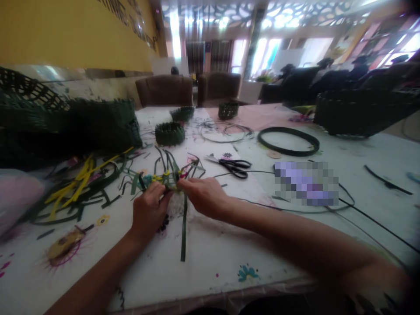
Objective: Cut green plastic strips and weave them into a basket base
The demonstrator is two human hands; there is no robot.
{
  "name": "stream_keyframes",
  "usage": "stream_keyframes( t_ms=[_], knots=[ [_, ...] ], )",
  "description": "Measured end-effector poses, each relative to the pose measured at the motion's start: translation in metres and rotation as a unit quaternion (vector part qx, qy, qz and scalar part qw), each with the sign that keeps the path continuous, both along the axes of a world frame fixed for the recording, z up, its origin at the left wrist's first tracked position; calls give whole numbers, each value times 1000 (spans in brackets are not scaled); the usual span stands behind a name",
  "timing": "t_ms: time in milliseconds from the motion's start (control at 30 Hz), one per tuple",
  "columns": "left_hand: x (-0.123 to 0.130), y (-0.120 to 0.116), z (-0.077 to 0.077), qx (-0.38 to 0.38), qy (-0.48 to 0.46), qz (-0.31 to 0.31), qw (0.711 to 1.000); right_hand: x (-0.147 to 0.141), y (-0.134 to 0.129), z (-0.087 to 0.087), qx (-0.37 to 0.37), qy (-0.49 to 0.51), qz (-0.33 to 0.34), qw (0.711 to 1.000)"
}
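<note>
Both my hands meet at a small half-woven piece of dark green and yellow strips, over the middle of the table. My left hand is closed on its near left edge, thumb and fingers pressed together. From the right, my right hand pinches the weave at its right side, fingers closed. Loose strip ends stick up and outward beyond the hands. One long green strip hangs down toward me between them. My fingers hide part of the weave. Black-handled scissors lie just right of the piece, blades pointing left.
Yellow and green strips are heaped at left, before large dark woven baskets. Small woven baskets stand farther back. A dark ring and a big basket occupy the right. A pixelated purple item lies near thin cords.
</note>
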State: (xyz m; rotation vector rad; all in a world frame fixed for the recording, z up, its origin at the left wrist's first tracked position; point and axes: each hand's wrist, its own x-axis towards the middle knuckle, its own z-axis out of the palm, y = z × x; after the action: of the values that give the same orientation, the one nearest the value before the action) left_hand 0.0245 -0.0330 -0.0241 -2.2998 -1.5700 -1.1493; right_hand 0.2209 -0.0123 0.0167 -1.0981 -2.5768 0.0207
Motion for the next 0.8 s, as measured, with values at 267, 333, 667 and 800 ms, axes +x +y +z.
stream_keyframes(
  t_ms=[267,333,667,800],
  knots=[
    [0,-4,3,-7,21,-16,1000,4,8,-1,63,-23,-46,997],
    [0,-3,1,3,44,-8,999,3,10,-6,80,-15,-48,995],
    [-3,1,-4,9,83,50,995,-7,-14,-11,117,-17,38,992],
    [-5,2,-6,26,78,44,996,-7,-2,-16,-29,-31,-92,995]
  ],
)
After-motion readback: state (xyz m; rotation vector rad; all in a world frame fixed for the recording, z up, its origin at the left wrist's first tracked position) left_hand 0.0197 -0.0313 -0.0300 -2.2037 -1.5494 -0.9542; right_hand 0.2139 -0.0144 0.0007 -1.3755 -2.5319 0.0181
